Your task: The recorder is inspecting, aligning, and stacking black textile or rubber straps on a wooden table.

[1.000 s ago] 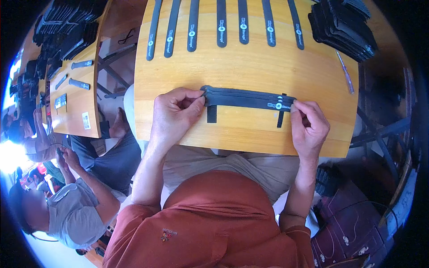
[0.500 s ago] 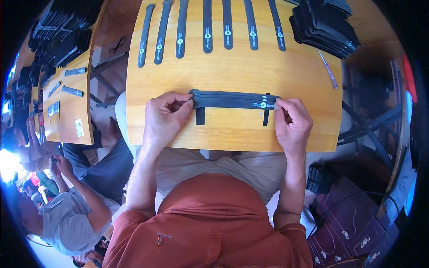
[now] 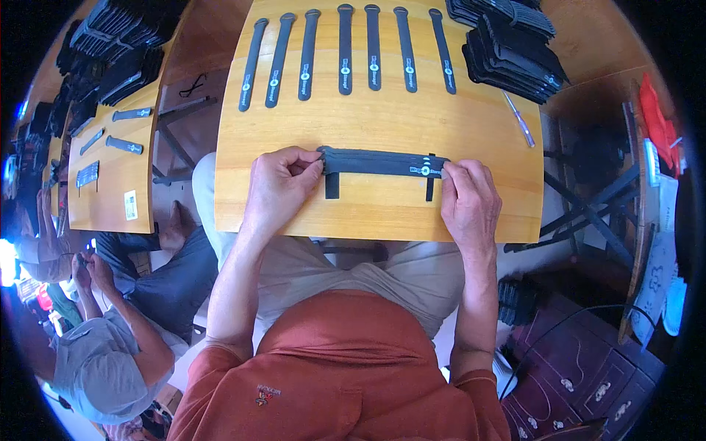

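Observation:
A small stack of black straps (image 3: 371,163) with rounded ends and white printing lies crosswise near the table's front edge, its layers slightly fanned. At the stack's left end, my left hand (image 3: 281,184) is closed in a pinch, thumb against fingers. My right hand (image 3: 471,198) grips the opposite end between thumb and fingertips. Two narrow black strips run crosswise beneath the stack: the left strip (image 3: 332,187) and the right strip (image 3: 429,189) stick out toward me.
Several single straps (image 3: 345,51) lie spaced in a row across the far part of the table (image 3: 294,217). Black bundles (image 3: 511,59) are piled at the far right, beside a thin screwdriver-like tool (image 3: 519,119). A co-worker (image 3: 110,353) sits left at another table (image 3: 110,198).
My head view has shifted a little, so the table sits differently in the picture. Both hands keep hold of the strap stack's ends; the right hand's fingers have curled further over its end.

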`<action>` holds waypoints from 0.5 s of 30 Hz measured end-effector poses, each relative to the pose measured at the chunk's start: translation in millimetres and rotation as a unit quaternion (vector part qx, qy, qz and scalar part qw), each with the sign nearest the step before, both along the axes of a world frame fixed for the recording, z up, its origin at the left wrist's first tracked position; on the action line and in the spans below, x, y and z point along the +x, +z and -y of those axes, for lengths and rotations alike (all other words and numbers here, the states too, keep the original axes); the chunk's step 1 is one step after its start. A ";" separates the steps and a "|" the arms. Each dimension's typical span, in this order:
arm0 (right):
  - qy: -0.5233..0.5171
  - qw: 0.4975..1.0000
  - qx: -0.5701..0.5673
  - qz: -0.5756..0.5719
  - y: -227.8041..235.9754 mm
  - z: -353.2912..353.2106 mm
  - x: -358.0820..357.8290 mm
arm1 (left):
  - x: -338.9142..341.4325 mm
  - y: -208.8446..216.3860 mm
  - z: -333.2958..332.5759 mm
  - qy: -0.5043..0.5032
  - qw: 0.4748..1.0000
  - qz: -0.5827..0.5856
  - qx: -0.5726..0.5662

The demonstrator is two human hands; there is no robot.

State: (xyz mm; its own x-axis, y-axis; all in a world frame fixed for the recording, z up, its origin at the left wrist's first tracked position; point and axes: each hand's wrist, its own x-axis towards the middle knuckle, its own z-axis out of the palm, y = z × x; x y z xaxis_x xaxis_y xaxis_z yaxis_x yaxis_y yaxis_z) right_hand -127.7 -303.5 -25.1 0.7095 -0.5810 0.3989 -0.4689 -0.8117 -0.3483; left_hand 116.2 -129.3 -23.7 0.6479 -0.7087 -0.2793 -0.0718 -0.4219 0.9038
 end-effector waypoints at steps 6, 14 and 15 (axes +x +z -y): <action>0.017 0.994 -0.053 -0.095 17.5 -26.2 26.4 | 2.7 -7.9 -0.6 -0.012 1.000 0.024 -0.012; 0.117 0.985 0.043 -0.117 -1.7 -69.8 59.7 | 1.8 -8.6 0.4 -0.014 0.998 0.050 -0.024; 0.120 0.985 0.044 -0.115 -3.5 -69.6 59.2 | 1.4 -8.8 -1.2 -0.014 0.998 0.052 -0.025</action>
State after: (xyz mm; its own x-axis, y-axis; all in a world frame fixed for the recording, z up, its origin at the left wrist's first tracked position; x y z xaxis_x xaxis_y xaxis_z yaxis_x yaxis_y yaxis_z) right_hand -68.6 -233.8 -28.7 0.8961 -0.4106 0.1685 -0.3416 -0.8804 -0.3289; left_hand 117.6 -128.1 -32.4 0.6514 -0.7381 -0.1757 -0.1770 -0.3730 0.9108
